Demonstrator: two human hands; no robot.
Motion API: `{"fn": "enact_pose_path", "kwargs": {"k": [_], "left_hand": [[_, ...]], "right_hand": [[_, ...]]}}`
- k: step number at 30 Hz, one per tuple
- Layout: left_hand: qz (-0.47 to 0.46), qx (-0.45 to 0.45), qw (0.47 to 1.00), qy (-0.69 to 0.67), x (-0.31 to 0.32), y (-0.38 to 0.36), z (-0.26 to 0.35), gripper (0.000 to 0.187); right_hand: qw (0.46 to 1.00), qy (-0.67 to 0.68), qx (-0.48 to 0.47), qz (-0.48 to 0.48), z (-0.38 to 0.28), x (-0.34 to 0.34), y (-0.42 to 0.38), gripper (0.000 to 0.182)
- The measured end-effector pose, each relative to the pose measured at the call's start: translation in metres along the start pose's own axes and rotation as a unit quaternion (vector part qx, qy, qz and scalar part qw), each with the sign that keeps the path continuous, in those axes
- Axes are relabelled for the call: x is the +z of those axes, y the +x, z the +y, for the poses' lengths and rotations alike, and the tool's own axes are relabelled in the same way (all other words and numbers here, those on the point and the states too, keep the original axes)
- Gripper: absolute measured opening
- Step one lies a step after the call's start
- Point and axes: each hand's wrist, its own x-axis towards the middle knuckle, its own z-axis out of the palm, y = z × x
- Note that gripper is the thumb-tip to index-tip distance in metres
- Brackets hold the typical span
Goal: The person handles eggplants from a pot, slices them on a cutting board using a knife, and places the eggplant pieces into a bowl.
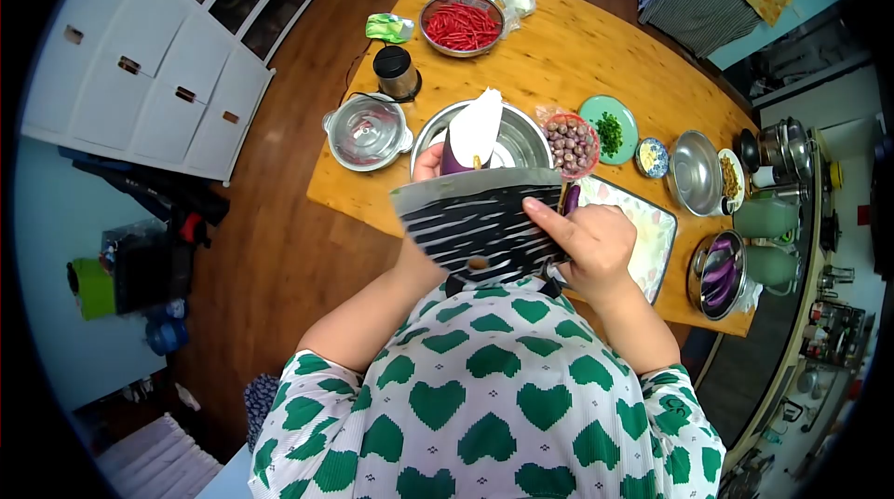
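My right hand [596, 243] grips a wide cleaver [480, 220] with a dark, streaked blade, its index finger laid along the blade. My left hand [428, 162], partly hidden behind the blade, holds an eggplant [476, 134] whose white flesh is exposed; some purple skin shows beside the fingers. The eggplant stands over a metal basin [528, 141]. Whether the cleaver's edge touches the eggplant is hard to tell. A cutting board [643, 236] with a patterned border lies under and beyond my right hand, and a purple piece of eggplant [571, 199] shows near its edge.
On the wooden table [559, 33] stand a basket of red chilies [461, 26], a lidded glass pot [366, 134], a grinder [397, 74], a basket of small purplish bulbs [570, 143], a green plate [627, 113] of chopped greens, a metal bowl [694, 173] and a bowl of eggplants [717, 276].
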Motion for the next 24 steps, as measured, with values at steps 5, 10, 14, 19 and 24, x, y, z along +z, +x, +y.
{"fn": "enact_pose_path", "kwargs": {"k": [5,10,14,19,24], "left_hand": [[0.060,0.016,0.988,-0.139,0.007,0.005,-0.017,0.058],[0.073,-0.027,0.988,-0.134,0.003,0.009,-0.007,0.050],[0.018,-0.026,0.986,-0.164,-0.004,0.003,-0.002,0.051],[0.014,-0.016,0.998,-0.067,-0.006,-0.009,0.008,0.069],[0.028,-0.008,0.999,-0.014,-0.011,-0.014,0.000,0.052]], "right_hand": [[0.999,-0.019,-0.026,-0.021,-0.011,0.002,0.012,0.060],[0.999,-0.027,-0.024,-0.026,-0.017,0.001,0.018,0.060],[0.999,-0.040,-0.025,-0.013,-0.015,0.005,0.017,0.062],[0.998,-0.050,-0.008,-0.037,-0.007,0.001,0.015,0.061],[0.998,-0.049,0.001,-0.026,-0.003,0.003,0.009,0.065]]}}
